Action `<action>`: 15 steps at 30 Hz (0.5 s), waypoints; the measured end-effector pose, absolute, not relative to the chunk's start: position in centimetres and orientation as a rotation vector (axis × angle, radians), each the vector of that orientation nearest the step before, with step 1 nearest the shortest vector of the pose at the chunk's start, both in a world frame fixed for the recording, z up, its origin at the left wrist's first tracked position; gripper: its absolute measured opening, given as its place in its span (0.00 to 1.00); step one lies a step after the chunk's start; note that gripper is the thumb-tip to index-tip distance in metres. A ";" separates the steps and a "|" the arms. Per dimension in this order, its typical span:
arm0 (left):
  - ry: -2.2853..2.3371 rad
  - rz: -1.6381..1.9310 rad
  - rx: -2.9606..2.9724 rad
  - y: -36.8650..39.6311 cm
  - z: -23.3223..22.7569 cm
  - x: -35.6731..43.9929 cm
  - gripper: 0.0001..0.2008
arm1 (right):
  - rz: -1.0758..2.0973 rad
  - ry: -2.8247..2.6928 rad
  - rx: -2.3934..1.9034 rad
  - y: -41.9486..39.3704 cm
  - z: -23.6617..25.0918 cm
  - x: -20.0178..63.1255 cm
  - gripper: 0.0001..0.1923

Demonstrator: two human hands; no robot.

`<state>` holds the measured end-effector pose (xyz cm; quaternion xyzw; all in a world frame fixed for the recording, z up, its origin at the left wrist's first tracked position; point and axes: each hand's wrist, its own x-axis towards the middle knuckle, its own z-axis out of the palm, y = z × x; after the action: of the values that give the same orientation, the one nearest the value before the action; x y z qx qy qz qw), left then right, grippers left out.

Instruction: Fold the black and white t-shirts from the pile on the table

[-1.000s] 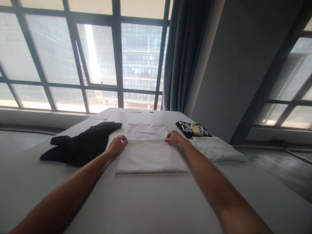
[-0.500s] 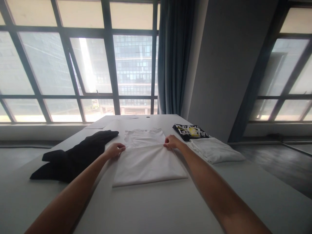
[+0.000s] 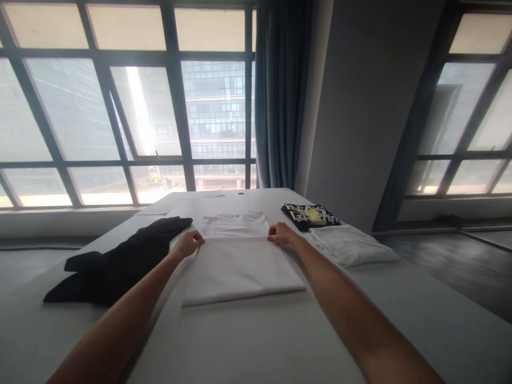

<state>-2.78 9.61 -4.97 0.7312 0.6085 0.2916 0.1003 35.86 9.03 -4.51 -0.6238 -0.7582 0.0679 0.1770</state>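
A white T-shirt (image 3: 242, 269) lies partly folded on the white table, its lower part turned up over the rest. The collar end, slightly wrinkled, points away from me. My left hand (image 3: 189, 243) pinches the left end of the turned-up edge. At the right end of that same edge, my right hand (image 3: 281, 234) pinches the cloth between thumb and fingers. The edge runs straight and taut between both hands. Beside my left forearm lies a loose black garment (image 3: 128, 258).
Right of the shirt sit a folded white garment (image 3: 354, 245) and, behind it, a folded black garment (image 3: 306, 215) with white and yellow print. Sheets of paper (image 3: 160, 207) lie at the table's (image 3: 240, 341) far left. Windows and a blue curtain (image 3: 282, 106) stand beyond.
The turned-up edge has been pulled straighter between my hands, and creases in the folded part have smoothed out. The view has shifted slightly; both hands keep their hold.
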 end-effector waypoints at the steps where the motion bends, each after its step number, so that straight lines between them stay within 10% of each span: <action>1: 1.834 0.842 2.174 9.5 -4.9 -2.5 0.04 | 0.177 -2.145 -1.761 9.0 -4.5 35.8 0.07; 15: 1.708 0.581 2.609 3.1 -3.9 1.8 0.17 | -0.027 -2.226 -1.850 6.9 -3.1 32.9 0.12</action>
<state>1.83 3.09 -3.87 0.8224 0.5385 0.1831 -0.0154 32.89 6.85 -3.10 -0.6343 -0.7632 -0.0093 0.1232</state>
